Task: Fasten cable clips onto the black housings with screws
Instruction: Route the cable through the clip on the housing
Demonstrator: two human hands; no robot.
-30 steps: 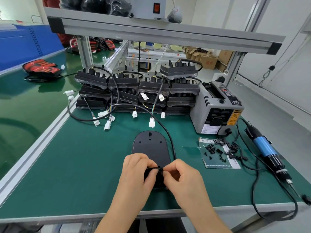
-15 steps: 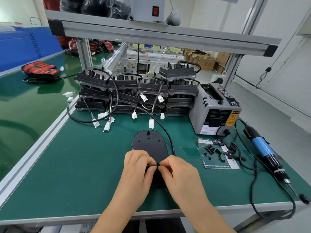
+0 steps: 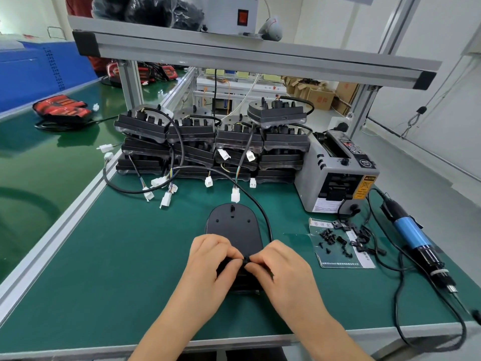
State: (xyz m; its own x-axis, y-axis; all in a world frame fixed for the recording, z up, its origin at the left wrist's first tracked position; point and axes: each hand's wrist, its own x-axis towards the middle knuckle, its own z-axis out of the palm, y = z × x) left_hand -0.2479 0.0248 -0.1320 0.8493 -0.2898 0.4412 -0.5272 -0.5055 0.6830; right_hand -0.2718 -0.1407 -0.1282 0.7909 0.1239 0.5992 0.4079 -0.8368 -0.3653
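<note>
- Pinching fingertip to fingertip, the left hand (image 3: 210,259) and right hand (image 3: 281,267) have barely shifted over the last second. They stay huddled over the near end of the black housing (image 3: 231,225).
- Both hands have thumb and forefinger curled tight onto one small black piece, which I take to be a cable clip (image 3: 246,259). It is too covered for me to be sure, or to see whether it is seated.
- The pinch looks slightly tighter than a moment ago. I read that as the clip still being worked into place, with no screw driven yet.
- The electric screwdriver (image 3: 411,235) lies untouched at 3 o'clock from the housing. The loose clips and screws (image 3: 338,238) sit on a paper card between the two.
- The housing lies flat on the green bench mat (image 3: 117,256), straight in front of the person.
- Its long axis runs from 6 to 12 o'clock, with the rounded end pointing to 12, away from the person, and the hands covering the 6 o'clock end.
- Its cable (image 3: 260,212) curves off the right edge towards 1 o'clock, then back to the stacked housings (image 3: 208,142) at 12.
</note>
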